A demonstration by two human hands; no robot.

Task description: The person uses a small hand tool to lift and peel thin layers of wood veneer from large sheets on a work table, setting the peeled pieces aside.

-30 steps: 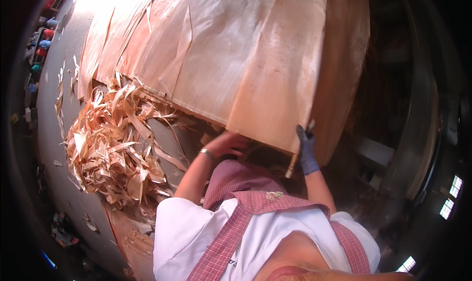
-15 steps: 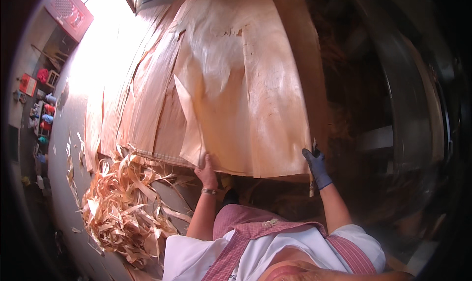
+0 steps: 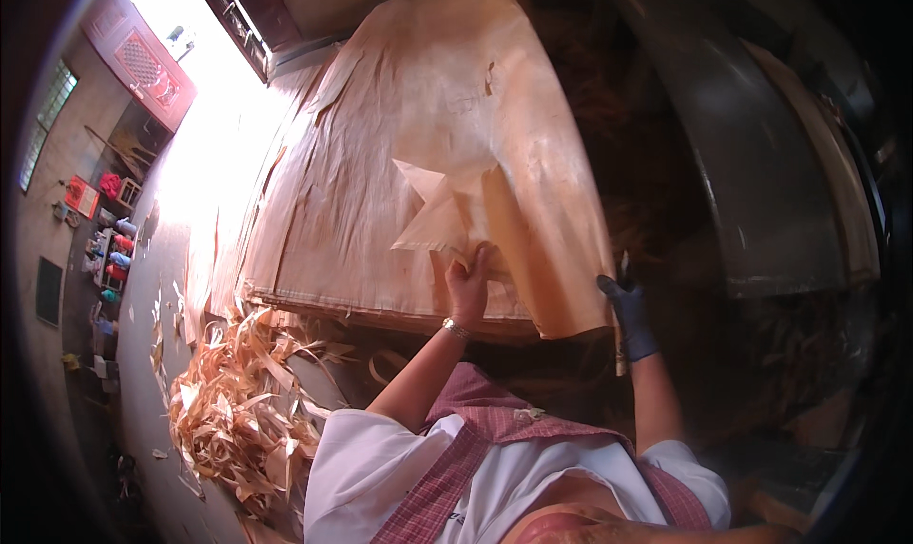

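A broad sheet of thin wood veneer [image 3: 554, 202] lies over a stack of similar veneer [image 3: 352, 192]. My bare left hand [image 3: 468, 282], with a band on the wrist, is closed on the sheet's near left part, which is folded and crumpled there. A pointed flap [image 3: 433, 211] sticks up above that hand. My right hand [image 3: 628, 314], in a dark blue glove, is closed at the sheet's near right corner, round a slim stick-like tool [image 3: 620, 361]. The tool's lower end shows below the glove, and a thin tip pokes out above. Its exact kind is unclear.
Curled veneer strips [image 3: 242, 406] lie heaped on the floor at the left. A long dark, shiny surface [image 3: 732, 154] runs along the right. Beyond the floor, a pink door [image 3: 143, 59] and shelves with coloured items [image 3: 116, 254] stand at far left.
My left hand has moved right, drawing the sheet's left edge inward and folding it, which bares more of the stack. The right hand stays near the right corner, slightly further right.
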